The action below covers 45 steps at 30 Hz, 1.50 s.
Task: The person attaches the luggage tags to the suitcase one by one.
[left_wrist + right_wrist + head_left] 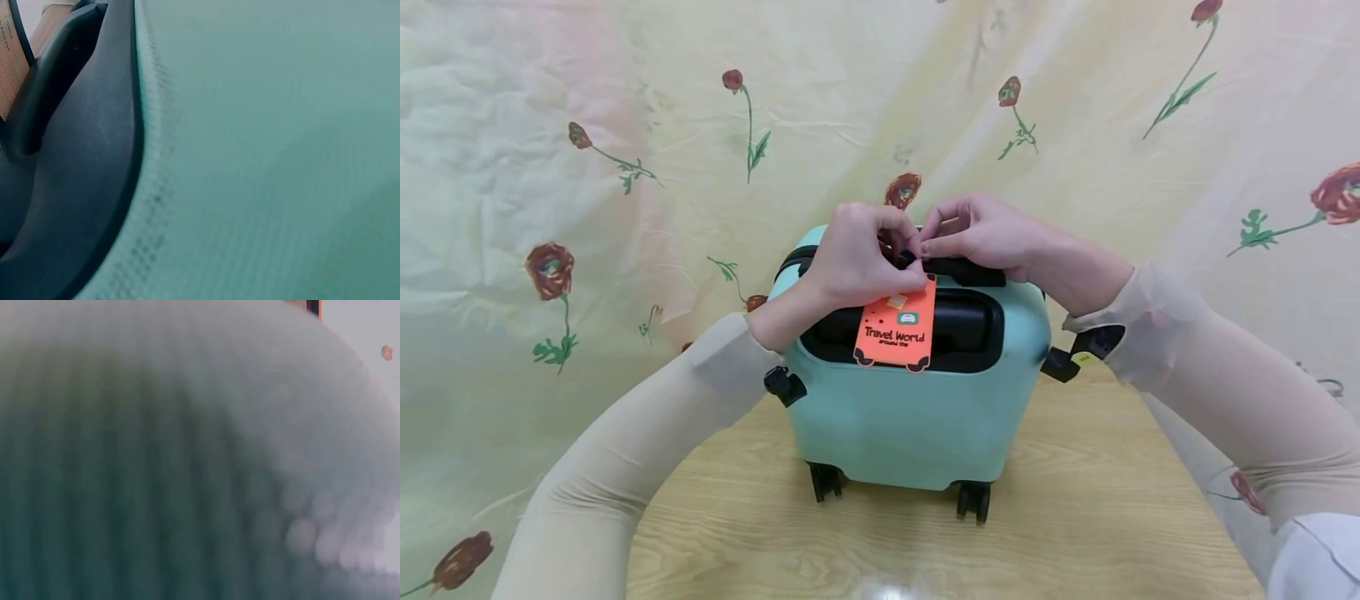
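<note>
A mint-green suitcase (910, 425) stands upright, its black top handle (973, 272) beneath both hands. Over the handle's recess hangs an orange luggage tag (895, 333) printed "Travel World". My left hand (867, 257) pinches the tag's black strap (907, 258), thumb close to the tag's top edge. Opposite it, my right hand (985, 237) brings thumb and index finger together at the strap, which the fingertips partly hide. In the left wrist view, the tag's back (9, 69) with printed lines shows beside the handle. Blurred ridged suitcase shell (125, 487) fills most of the right wrist view.
The suitcase's black wheels (973, 500) rest on a wood-grain table (1075, 492). Behind hangs a pale cloth (820, 100) with printed red flowers. Black wrist cameras (785, 385) sit close beside the suitcase's sides.
</note>
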Tool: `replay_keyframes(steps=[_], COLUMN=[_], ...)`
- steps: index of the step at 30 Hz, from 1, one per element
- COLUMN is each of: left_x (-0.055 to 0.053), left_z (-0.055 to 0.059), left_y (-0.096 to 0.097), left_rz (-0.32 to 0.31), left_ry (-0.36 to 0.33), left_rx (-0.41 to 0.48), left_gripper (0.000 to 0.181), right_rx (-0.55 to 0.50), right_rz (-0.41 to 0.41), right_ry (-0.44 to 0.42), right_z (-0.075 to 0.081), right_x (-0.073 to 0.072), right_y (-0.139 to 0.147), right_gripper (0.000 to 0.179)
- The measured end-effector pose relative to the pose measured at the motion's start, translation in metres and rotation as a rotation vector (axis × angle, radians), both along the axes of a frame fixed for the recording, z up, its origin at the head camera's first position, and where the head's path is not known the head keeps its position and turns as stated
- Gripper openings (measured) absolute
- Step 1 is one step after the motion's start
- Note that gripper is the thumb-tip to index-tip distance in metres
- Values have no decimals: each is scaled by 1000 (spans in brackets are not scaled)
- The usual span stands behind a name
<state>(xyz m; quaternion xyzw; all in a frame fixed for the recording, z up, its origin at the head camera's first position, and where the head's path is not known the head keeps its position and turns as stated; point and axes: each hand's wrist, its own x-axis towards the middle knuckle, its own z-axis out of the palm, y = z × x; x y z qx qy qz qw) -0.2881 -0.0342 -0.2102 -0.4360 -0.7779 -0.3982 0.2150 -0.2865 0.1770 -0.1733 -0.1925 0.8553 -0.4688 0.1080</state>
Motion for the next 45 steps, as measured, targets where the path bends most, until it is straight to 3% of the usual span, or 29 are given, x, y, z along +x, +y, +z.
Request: replay_keyframes(steps=[8,15,22,29,38,42,45], left_x=[-1,-2,-1,0,-2,-2,-2], left_z=[1,-1,-2,-2,2,3,3], left_y=[-2,-3,-5,-4,0,-1,-1], left_rz=[-20,-5,-31,-25,-44,-26,14], left_ry=[-32,39,67,76,46,18,-30], left_rx=[6,37,80,28,23,39,39], left_gripper=[6,5,4,4,5,5,5], right_rx=[20,38,50,66,51,53,41], right_rz=[4,98,177,203,263,267,244], right_ry=[25,26,-97,-162,-236,-222,-165], right_z=[1,3,12,17,21,17,9], right_x=[4,-2,-8,-12,-11,-11,-11], right_y=[-3,1,5,4,6,5,5], right_gripper=[9,16,13,13,20,19,20])
